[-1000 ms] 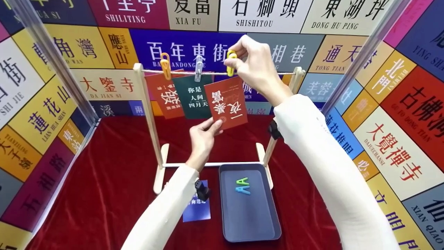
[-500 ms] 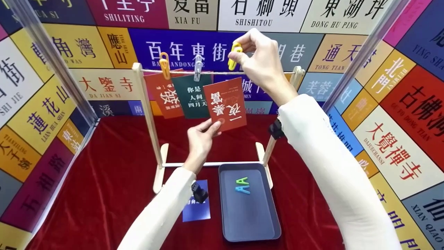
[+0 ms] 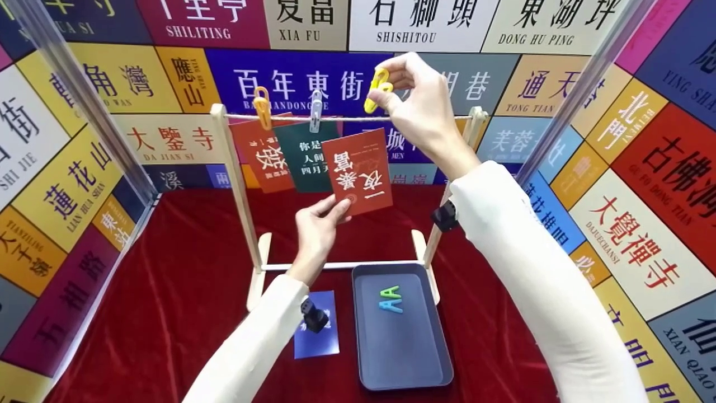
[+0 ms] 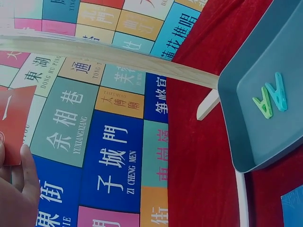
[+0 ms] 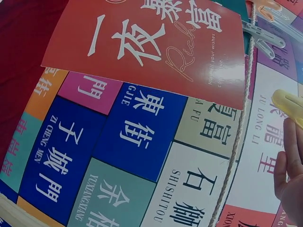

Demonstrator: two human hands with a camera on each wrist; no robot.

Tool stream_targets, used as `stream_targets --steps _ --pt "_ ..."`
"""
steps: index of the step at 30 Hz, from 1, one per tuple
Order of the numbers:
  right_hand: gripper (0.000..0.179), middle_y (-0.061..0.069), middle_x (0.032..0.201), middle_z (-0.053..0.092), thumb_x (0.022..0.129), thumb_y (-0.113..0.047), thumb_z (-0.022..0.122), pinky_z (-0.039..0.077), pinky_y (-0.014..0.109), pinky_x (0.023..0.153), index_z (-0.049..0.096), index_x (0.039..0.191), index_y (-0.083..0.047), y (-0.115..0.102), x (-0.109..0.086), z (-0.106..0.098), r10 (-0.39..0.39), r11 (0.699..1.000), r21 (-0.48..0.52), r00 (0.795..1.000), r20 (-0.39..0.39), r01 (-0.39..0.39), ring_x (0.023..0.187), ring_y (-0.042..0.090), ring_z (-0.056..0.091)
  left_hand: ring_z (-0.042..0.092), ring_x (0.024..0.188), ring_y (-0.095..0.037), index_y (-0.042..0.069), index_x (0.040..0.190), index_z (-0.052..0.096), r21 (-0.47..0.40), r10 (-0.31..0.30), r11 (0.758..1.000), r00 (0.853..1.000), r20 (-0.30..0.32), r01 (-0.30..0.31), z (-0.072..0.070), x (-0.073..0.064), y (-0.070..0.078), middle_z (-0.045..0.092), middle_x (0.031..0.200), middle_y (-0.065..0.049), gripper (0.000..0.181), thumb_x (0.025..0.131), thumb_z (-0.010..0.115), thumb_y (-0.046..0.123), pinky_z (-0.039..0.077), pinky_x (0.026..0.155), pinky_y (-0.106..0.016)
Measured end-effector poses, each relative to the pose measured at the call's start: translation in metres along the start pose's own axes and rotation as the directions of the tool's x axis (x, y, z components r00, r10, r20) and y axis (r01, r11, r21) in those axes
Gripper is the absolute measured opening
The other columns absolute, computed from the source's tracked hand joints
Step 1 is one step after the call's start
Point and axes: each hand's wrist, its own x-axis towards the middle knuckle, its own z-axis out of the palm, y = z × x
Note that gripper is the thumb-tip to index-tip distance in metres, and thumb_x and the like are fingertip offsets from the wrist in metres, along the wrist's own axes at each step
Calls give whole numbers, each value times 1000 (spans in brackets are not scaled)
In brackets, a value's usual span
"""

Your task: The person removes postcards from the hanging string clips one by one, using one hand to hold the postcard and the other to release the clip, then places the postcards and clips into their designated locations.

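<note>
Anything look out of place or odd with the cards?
Yes: the red card in the left hand has its writing upside down, while the green card clipped to the line reads upright. No spill or damage shows.

Brightly lit; glossy in streaks on red cloth (image 3: 168, 296). Bleached top-left in left wrist view, bowed along wooden post (image 4: 142, 62).

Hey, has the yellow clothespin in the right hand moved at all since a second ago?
Yes, upward: in the head view, the yellow clothespin overlapped the rope a second ago; now its visible part lies just above the rope.
</note>
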Motion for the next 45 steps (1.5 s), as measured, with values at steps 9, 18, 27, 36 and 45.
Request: stream_targets --steps 9,18,27,36,45 --pt "42 8 108 73 87 -12 77 53 21 96 65 127 -9 8 -8 0 -38 996 76 999 -35 40 99 11 66 74 68 -7 -11 122 65 -11 1 1000 1000 -6 -1 -5 -2 1 68 117 -30 37 87 74 -1 65 71 -28" --pt "45 9 110 73 87 -15 78 54 22 96 65 129 -8 14 -16 -3 -55 991 119 997 -58 62 100 12 68 74 70 -7 -12 120 66 -22 12 1000 1000 3 -12 -10 -7 0 69 113 -31 36 87 74 -2 65 71 -28" --pt "47 12 115 71 87 -9 78 56 26 96 63 131 -6 17 -24 -3 -52 973 219 996 -76 67 99 13 69 75 72 -9 -9 119 68 -4 13 1000 1000 18 -13 -13 -13 -3 71 111 -28 33 88 74 0 65 73 -29" --pt "42 12 117 73 85 -7 79 57 28 98 62 124 0 22 -35 -2 -62 955 283 994 -89 85 100 14 71 76 70 -11 -11 121 66 -5 19 1000 1000 4 -19 -19 -17 0 70 113 -31 36 88 74 -1 65 74 -29" --pt "45 14 120 73 83 -6 81 58 29 96 61 123 1 29 -45 -1 -43 948 311 994 -96 71 103 20 72 74 68 -9 -12 120 66 1 34 999 999 0 -34 -27 -20 -1 70 113 -31 35 87 74 -3 66 73 -30"
